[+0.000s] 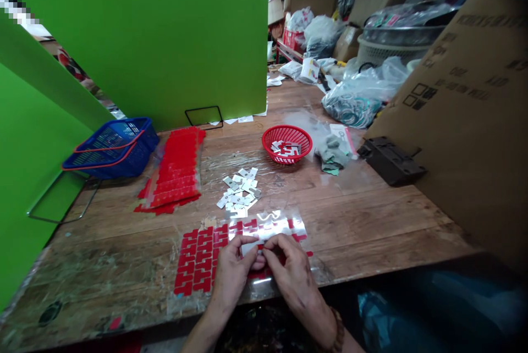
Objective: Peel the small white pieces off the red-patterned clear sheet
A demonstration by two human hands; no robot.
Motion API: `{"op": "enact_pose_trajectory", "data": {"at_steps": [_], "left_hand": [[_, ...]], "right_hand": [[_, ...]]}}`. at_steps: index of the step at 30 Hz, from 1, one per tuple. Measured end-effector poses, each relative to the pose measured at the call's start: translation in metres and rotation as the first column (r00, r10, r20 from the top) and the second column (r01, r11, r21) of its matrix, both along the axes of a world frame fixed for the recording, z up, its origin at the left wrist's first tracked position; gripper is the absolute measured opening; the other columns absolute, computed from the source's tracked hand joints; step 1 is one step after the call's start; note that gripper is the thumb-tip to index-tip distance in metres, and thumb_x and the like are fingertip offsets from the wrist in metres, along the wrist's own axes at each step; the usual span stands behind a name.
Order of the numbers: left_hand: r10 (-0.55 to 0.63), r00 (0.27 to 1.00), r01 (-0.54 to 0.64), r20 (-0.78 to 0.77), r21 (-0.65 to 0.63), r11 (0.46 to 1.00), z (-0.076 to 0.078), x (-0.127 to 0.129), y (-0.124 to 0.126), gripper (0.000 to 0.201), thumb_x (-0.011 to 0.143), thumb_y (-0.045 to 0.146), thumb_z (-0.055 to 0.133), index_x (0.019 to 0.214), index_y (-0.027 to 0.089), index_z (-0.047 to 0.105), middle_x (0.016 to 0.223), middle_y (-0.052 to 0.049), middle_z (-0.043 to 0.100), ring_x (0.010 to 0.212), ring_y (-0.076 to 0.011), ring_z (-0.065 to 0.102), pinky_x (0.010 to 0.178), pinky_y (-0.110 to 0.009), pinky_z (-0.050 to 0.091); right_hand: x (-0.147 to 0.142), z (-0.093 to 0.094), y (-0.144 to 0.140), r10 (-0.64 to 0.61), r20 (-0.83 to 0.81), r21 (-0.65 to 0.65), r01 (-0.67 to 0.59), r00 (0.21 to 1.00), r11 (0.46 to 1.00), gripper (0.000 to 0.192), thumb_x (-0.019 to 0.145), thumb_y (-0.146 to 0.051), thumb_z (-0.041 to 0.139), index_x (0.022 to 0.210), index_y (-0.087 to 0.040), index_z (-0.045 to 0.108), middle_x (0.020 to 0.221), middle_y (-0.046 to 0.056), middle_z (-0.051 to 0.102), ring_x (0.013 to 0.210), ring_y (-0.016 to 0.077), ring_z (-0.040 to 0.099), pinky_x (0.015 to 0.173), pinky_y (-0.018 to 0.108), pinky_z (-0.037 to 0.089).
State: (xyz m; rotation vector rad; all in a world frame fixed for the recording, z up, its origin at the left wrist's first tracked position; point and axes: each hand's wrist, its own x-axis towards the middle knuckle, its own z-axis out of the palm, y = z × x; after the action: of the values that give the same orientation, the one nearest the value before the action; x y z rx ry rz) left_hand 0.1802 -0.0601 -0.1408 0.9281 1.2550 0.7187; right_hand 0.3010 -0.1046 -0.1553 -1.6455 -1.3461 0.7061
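Near the front edge of the table, my left hand [235, 268] is closed on a small pale metal plate [249, 247]. Fingertips of my right hand [292, 270] pinch at a bit of red sticker [260, 247] on the plate's right side. Under both hands lies a clear sheet [270, 226] with rows of red T-shaped stickers [205, 259]; part of it is hidden by my hands. Just beyond the sheet is a loose pile of small silver plates [241, 191]. A round red basket [287, 144] farther back holds several plates bearing red pieces.
A stack of red sticker sheets [175, 169] lies at left, beside a blue basket [119, 149]. Green panels [165, 39] close off the back and left. Rightward are a grey cloth [331, 154], a dark box-like block [391, 160] and a large cardboard sheet [454, 122].
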Motion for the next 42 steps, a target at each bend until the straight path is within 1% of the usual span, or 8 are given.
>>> {"op": "enact_pose_trajectory", "data": {"at_steps": [2,6,9,14,20,30,34,42], "left_hand": [[0.014,1.000,-0.013,-0.009,0.031,0.999,0.000,0.000,0.000,0.028,0.067,0.028,0.069,0.087,0.011,0.059,0.059,-0.004,0.070,0.058,-0.0192,0.068,0.060,-0.029,0.056],[0.034,0.999,-0.033,-0.014,0.074,0.997,0.001,-0.001,-0.002,0.027,0.067,0.028,0.069,0.088,0.012,0.060,0.063,-0.004,0.071,0.061,-0.0191,0.069,0.062,-0.028,0.055],[0.039,0.999,-0.040,0.013,0.075,0.996,0.000,-0.002,-0.002,0.028,0.067,0.029,0.069,0.088,0.012,0.060,0.064,-0.005,0.071,0.063,-0.0198,0.069,0.063,-0.028,0.055],[0.022,0.996,-0.019,0.082,-0.035,0.999,-0.002,-0.003,0.000,0.037,0.063,0.030,0.073,0.090,0.010,0.058,0.060,-0.006,0.070,0.061,-0.0215,0.069,0.063,-0.030,0.056],[0.038,0.992,-0.028,0.117,-0.088,0.996,-0.006,-0.004,-0.001,0.040,0.063,0.030,0.074,0.093,0.010,0.058,0.060,-0.007,0.070,0.061,-0.0214,0.069,0.061,-0.029,0.056],[0.088,0.992,-0.080,0.086,-0.089,0.993,-0.002,0.001,-0.001,0.037,0.062,0.026,0.073,0.091,0.010,0.057,0.057,-0.006,0.069,0.059,-0.0213,0.069,0.059,-0.027,0.056],[0.095,0.992,-0.088,0.081,-0.083,0.993,-0.002,0.002,-0.003,0.038,0.060,0.027,0.075,0.090,0.010,0.059,0.056,-0.006,0.069,0.058,-0.0217,0.069,0.058,-0.027,0.056],[0.101,0.993,-0.100,0.054,-0.034,0.994,-0.003,0.003,-0.006,0.037,0.061,0.028,0.074,0.089,0.010,0.058,0.057,-0.005,0.069,0.058,-0.0216,0.069,0.059,-0.029,0.056]], "right_hand": [[-0.002,0.001,-0.001,0.006,0.025,0.028,-0.006,1.000,1.000,0.012,0.077,-0.011,0.051,0.071,-0.020,0.056,0.074,0.000,0.057,0.077,0.0172,0.051,0.073,0.028,0.038],[-0.003,0.003,-0.001,-0.049,0.060,0.073,0.045,0.997,0.996,0.012,0.076,-0.011,0.053,0.071,-0.020,0.058,0.089,0.004,0.056,0.088,0.0197,0.050,0.077,0.030,0.038],[-0.003,0.003,-0.002,-0.036,0.024,0.045,0.035,0.999,0.998,0.013,0.079,-0.012,0.050,0.072,-0.020,0.057,0.079,0.002,0.056,0.079,0.0175,0.051,0.074,0.028,0.039],[-0.002,0.006,-0.001,-0.041,-0.077,-0.029,0.039,0.996,0.999,0.014,0.083,-0.015,0.045,0.073,-0.020,0.053,0.073,0.000,0.057,0.070,0.0152,0.052,0.065,0.024,0.040],[-0.001,0.010,0.004,-0.064,-0.089,-0.095,0.056,0.994,0.994,0.009,0.079,-0.018,0.048,0.071,-0.019,0.052,0.063,-0.002,0.055,0.057,0.0126,0.050,0.054,0.021,0.040],[-0.001,0.002,0.009,-0.131,-0.113,-0.128,0.117,0.985,0.985,0.006,0.072,-0.016,0.049,0.069,-0.020,0.051,0.060,-0.002,0.055,0.054,0.0128,0.053,0.053,0.022,0.041],[-0.002,0.001,0.010,-0.157,-0.076,-0.128,0.147,0.985,0.981,0.007,0.070,-0.015,0.048,0.067,-0.020,0.052,0.057,-0.003,0.055,0.052,0.0127,0.052,0.051,0.021,0.040],[-0.003,-0.004,0.011,-0.139,-0.035,-0.116,0.134,0.990,0.984,0.006,0.070,-0.014,0.047,0.070,-0.020,0.049,0.056,-0.004,0.052,0.051,0.0122,0.050,0.051,0.021,0.040]]}}
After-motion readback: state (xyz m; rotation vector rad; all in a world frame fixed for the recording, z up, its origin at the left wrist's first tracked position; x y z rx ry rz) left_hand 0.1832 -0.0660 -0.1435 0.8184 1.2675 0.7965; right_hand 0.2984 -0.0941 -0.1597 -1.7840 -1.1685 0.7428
